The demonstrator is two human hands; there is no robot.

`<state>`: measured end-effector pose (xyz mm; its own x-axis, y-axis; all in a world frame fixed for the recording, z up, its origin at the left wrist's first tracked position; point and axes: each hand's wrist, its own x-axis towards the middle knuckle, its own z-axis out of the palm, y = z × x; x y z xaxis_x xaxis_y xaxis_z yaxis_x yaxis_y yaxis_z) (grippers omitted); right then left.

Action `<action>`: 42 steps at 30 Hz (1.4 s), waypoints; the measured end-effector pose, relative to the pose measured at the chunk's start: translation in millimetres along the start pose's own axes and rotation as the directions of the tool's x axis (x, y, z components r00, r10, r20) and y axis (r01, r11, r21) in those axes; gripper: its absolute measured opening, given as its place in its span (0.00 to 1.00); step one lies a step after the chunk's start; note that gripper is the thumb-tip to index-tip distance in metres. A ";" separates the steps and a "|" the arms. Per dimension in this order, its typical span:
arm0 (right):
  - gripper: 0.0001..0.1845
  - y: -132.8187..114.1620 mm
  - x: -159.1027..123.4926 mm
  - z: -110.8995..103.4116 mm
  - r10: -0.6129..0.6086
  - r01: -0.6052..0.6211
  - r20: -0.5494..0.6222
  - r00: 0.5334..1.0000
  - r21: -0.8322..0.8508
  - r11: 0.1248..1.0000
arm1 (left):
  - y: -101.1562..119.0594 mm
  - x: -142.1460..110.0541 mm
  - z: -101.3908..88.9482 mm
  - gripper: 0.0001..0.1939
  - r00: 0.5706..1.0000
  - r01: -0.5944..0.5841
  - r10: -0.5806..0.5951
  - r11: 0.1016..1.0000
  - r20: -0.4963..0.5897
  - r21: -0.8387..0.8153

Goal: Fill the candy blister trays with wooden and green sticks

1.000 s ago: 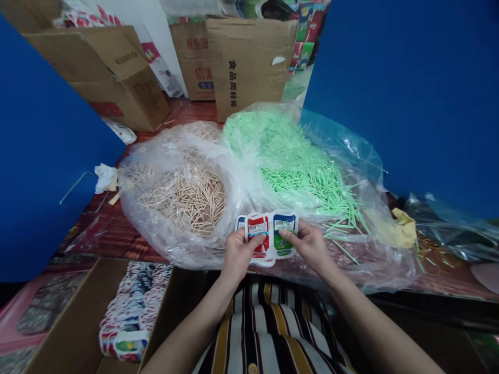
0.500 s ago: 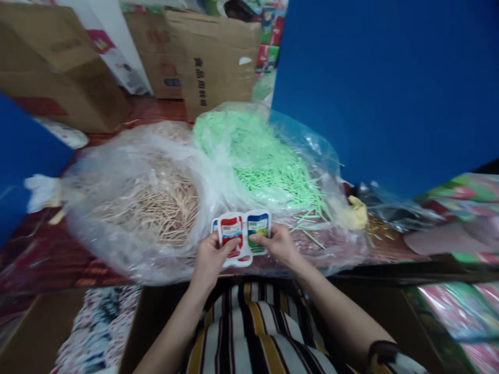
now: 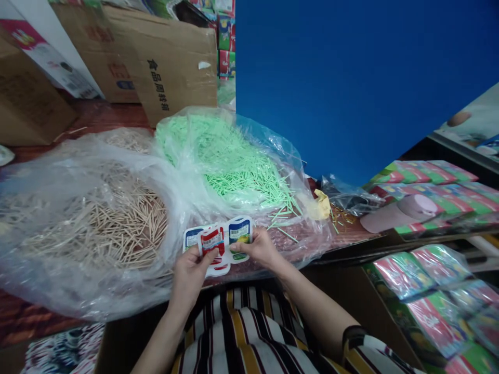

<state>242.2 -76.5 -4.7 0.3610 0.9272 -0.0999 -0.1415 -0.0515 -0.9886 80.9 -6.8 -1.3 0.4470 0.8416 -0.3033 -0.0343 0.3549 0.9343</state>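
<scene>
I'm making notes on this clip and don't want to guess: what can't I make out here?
- Head view: the fingertips of the left hand behind the red card, hidden by it.
- Head view: fine print on the blue-green card, too small and blurred.
- Head view: how many cards are held; they overlap.
- Head view: the stacked pieces at lower left, cut off by the bottom edge.

Dim, uneven light — glare on the plastic bags point(image 3: 183, 179), slight blur throughout.
</scene>
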 end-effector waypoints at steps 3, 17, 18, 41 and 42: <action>0.14 2.3 -2.1 0.3 -0.094 0.086 -0.077 0.993 -0.101 0.991 | 1.6 -0.3 2.2 0.18 0.998 -0.029 0.031 0.999 -0.060 0.027; 0.15 -26.5 -14.9 -39.0 -0.038 0.043 -0.121 0.992 0.040 0.998 | 6.8 -11.4 14.4 0.18 0.990 -0.055 0.054 0.998 0.133 0.004; 0.14 -31.8 -18.3 -54.2 -0.051 0.054 -0.179 0.983 0.012 0.998 | 7.1 -12.3 15.2 0.19 0.987 -0.064 0.059 0.998 0.152 0.028; 0.21 -22.3 -31.0 -157.3 0.134 -0.136 -0.313 0.940 0.017 0.991 | -9.6 -1.0 11.4 0.12 0.986 -0.160 0.134 0.922 0.099 0.353; 0.21 -18.0 -29.1 -144.1 0.164 -0.159 -0.266 0.950 0.041 0.986 | -10.3 -0.7 11.2 0.11 0.973 -0.229 0.203 0.863 0.105 0.450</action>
<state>367.2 -156.0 -0.2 0.5650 0.7736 -0.2870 -0.2345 -0.1829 -0.9548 90.9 -15.6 -8.7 0.5220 0.8486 -0.0856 0.2706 -0.0696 0.9602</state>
